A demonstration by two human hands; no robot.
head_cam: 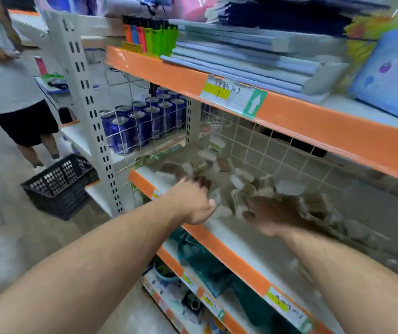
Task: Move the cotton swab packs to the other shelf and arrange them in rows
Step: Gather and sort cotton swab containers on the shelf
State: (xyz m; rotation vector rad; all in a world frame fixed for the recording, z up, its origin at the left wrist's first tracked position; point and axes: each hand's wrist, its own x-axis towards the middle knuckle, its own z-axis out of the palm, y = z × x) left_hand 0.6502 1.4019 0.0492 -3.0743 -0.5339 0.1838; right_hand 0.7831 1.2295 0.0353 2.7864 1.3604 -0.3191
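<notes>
Cotton swab packs (243,189), small clear packets of pale sticks, lie in a loose, motion-blurred heap on the white middle shelf with the orange front edge (236,239), in front of a white wire grid panel (272,150). At the far left a person in a white shirt and black shorts (5,80) stands on the floor, with a black plastic basket (60,184) near their feet. A white perforated metal upright (89,112) comes next, and beyond it a block of blue drink cans (142,121). The left hand (193,203) reaches over the shelf edge, knuckles up, at the left side of the heap. The right hand (272,215) lies palm down over the heap's near right part. Blur hides whether either hand grips a pack. On the shelf above stand bright coloured lighters (154,37) and, to their right, stacked pale blue folders (241,56).
</notes>
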